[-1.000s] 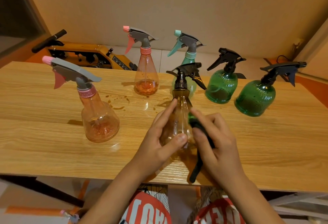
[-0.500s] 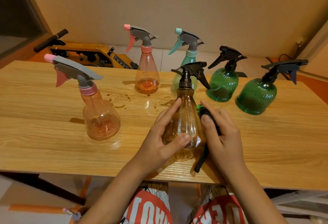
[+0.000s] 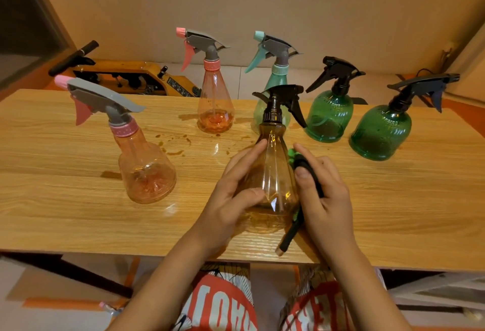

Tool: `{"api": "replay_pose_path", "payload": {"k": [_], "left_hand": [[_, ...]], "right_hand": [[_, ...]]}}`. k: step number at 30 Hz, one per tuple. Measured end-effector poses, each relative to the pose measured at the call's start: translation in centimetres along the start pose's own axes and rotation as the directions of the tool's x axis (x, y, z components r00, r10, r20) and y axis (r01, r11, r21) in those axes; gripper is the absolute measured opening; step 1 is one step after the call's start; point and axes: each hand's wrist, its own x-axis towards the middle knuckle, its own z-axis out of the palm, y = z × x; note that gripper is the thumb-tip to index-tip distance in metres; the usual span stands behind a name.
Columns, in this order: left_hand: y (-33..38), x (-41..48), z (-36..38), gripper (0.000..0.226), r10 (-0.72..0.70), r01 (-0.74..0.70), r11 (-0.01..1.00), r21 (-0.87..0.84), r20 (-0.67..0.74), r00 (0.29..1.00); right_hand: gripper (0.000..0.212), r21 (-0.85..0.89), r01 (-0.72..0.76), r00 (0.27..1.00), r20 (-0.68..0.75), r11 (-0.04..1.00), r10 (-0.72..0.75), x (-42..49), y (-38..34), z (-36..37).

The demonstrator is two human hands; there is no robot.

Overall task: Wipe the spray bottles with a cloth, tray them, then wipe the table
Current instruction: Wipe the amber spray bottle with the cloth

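Observation:
An amber spray bottle (image 3: pixel 274 170) with a black trigger head stands upright near the table's front edge. My left hand (image 3: pixel 231 194) grips its body from the left. My right hand (image 3: pixel 322 196) holds a dark cloth with a green edge (image 3: pixel 305 170) pressed against the bottle's right side; a strip of it hangs down to the table edge. Two pink bottles (image 3: pixel 145 173) (image 3: pixel 215 110), a teal bottle (image 3: pixel 273 86) and two green bottles (image 3: pixel 329 118) (image 3: pixel 380 133) stand behind on the wooden table (image 3: pixel 65 207).
Small wet drops and smears (image 3: pixel 173 144) lie on the tabletop between the pink bottles. A yellow machine (image 3: pixel 126 78) with a black handle sits beyond the far table edge on the left. No tray is in view.
The amber bottle has been raised more upright. My right hand with the cloth slid up along the bottle's right side.

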Motion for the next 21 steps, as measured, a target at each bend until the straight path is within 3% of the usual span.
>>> {"api": "replay_pose_path", "payload": {"k": [3,9,14,18,19,21], "left_hand": [[0.2,-0.2,0.2,0.075,0.016,-0.015,1.000,0.012,-0.040,0.999],[0.2,-0.2,0.2,0.075,0.067,-0.057,0.995,0.079,-0.140,0.988],[0.2,-0.2,0.4,0.074,0.086,-0.069,0.987,0.147,-0.116,0.989],[0.0,-0.1,0.3,0.075,0.062,-0.046,0.991,0.126,-0.130,0.990],[0.0,-0.1,0.2,0.076,0.063,-0.048,0.991,0.125,-0.124,0.990],[0.1,-0.1,0.4,0.077,0.065,-0.052,0.990,0.131,-0.099,0.993]], "right_hand": [[0.044,0.034,-0.038,0.999,-0.002,0.999,0.038,0.1,0.0,-0.2],[0.033,0.095,0.112,0.994,0.004,0.989,-0.112,-0.4,-1.3,-0.4],[0.017,0.139,-0.011,0.999,-0.039,0.990,0.016,0.1,-0.8,0.0],[0.019,0.107,0.206,0.977,0.042,0.973,-0.211,-0.6,-0.9,-0.1],[0.018,0.109,0.180,0.983,0.027,0.978,-0.184,-0.5,-0.8,0.0],[0.010,0.174,-0.007,1.000,-0.029,0.985,0.012,0.0,-0.8,0.2]]}}
